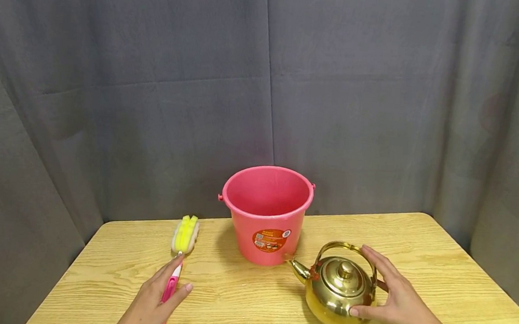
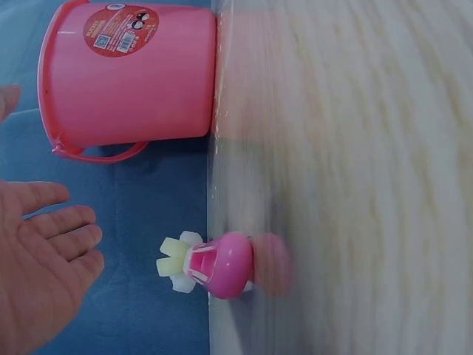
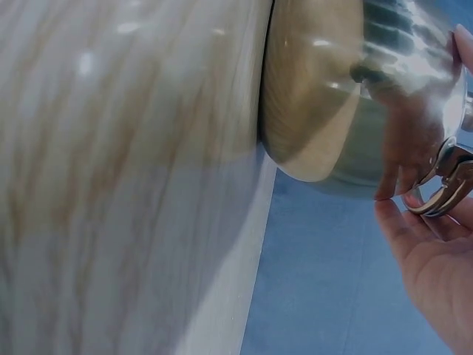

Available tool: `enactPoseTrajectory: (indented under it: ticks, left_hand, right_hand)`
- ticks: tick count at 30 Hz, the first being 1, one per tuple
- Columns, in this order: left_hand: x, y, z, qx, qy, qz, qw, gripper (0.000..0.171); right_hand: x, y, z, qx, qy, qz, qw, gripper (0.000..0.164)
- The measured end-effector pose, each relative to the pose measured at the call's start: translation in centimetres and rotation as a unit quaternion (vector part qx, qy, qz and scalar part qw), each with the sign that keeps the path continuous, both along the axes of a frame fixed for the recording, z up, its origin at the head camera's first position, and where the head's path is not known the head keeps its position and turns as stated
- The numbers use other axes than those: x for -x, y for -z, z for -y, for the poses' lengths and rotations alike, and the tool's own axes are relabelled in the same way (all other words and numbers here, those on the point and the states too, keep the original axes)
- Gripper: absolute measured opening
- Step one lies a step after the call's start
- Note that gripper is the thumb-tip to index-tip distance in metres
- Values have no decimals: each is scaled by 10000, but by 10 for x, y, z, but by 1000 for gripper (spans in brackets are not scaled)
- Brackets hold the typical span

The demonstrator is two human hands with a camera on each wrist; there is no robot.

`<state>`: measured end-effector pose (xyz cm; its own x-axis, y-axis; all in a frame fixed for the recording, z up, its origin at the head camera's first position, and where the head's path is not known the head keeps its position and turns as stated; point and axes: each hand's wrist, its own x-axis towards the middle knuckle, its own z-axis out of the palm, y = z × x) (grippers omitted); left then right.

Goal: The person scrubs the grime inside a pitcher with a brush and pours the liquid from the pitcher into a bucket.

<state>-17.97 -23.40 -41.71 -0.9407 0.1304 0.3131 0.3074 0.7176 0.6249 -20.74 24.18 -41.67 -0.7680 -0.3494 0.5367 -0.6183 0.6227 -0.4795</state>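
Note:
A sponge brush (image 1: 185, 235) with a yellow-and-white head and pink handle lies on the left of the table. Over its handle hovers my left hand (image 1: 151, 296), fingers extended and thumb spread; the left wrist view shows a gap between this hand (image 2: 41, 270) and the brush (image 2: 230, 265). A shiny gold kettle (image 1: 340, 297) stands upright at the right, lid on, spout towards the left. My right hand (image 1: 403, 303) spreads around its right side, thumb at the body and fingers by the raised handle. In the right wrist view, fingertips meet the kettle (image 3: 325, 96) beside the handle base.
Between brush and kettle, towards the back, stands a pink bucket (image 1: 243, 228) with an orange label; the kettle's spout tip is close to its lower right side. The wooden table (image 1: 222, 304) has rounded back corners. A grey curtain (image 1: 190, 98) hangs behind and at both sides.

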Motion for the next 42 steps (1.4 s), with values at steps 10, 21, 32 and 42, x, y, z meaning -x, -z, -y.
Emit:
enactPoseTrajectory:
  ticks: [10, 21, 32, 42]
  left_hand:
    - [-1, -2, 0, 14, -66, 33, 10000, 70]
    - [0, -2, -5, 57, 150, -565, 9983, 65]
    - [1, -6, -15, 15, 275, -757, 9968, 63]
    - [-2, -12, -22, 72, 360, -1043, 9939, 62]
  right_hand:
    - [0, 2, 2, 58, -87, -4, 9999, 113]
    - [-1, 1, 3, 85, -7, 123, 9999, 114]
    - [-1, 0, 3, 162, -75, 122, 9998, 114]
    - [-1, 1, 3, 260, -72, 209, 9994, 114]
